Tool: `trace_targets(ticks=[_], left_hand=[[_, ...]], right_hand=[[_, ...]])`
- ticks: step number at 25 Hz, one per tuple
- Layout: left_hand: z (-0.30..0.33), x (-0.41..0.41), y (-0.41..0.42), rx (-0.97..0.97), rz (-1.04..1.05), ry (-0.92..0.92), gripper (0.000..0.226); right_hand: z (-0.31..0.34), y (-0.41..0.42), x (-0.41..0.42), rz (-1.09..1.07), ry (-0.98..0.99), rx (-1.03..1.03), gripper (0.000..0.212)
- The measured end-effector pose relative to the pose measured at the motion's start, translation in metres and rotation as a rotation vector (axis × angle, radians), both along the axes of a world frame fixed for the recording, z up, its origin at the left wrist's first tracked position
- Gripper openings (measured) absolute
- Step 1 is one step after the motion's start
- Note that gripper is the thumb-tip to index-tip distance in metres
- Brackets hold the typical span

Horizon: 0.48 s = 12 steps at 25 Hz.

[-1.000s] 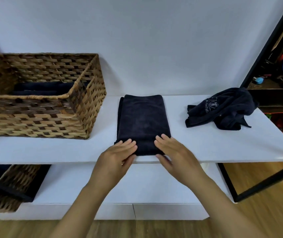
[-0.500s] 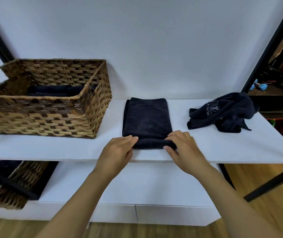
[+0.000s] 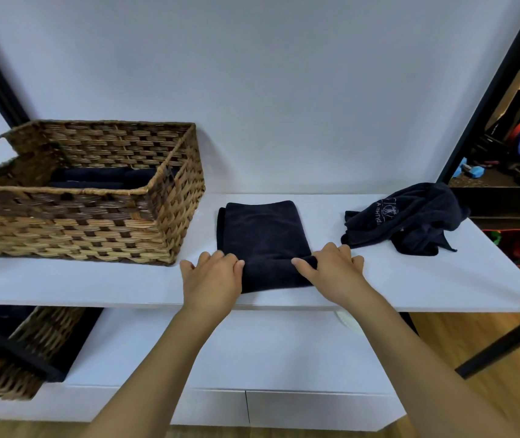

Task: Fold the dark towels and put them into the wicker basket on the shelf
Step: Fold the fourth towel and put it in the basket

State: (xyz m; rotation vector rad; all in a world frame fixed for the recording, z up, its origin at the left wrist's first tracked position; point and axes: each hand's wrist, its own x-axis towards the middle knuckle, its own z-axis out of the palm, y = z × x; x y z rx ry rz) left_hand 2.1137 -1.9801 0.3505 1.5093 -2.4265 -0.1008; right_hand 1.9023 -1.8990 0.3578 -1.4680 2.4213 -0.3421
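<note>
The folded dark towel [image 3: 263,241] lies at the shelf's [image 3: 410,279] front edge, midway along; the left hand [image 3: 211,279] and right hand [image 3: 334,270] pinch its near corners; the wicker basket [image 3: 88,197] stands at the left end, the crumpled towel [image 3: 407,219] near the right back corner.

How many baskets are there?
2. One wicker basket sits on the white shelf, left of the folded towel. Another basket is on the lower shelf at bottom left, partly cut off. More may be out of view.
</note>
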Motion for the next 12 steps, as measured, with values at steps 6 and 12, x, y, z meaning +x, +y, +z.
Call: trace_targets(ticks=[6, 12], left_hand=[[-0.023, -0.017, 0.025, -0.292, -0.398, 0.210, 0.023], [-0.036, 0.005, 0.006, -0.133, -0.491, 0.253, 0.043]], right_hand=[[-0.027, -0.007, 0.018, 0.270, 0.447, -0.592, 0.024], [-0.042, 0.019, -0.014, 0.486, 0.223, -0.601, 0.040]])
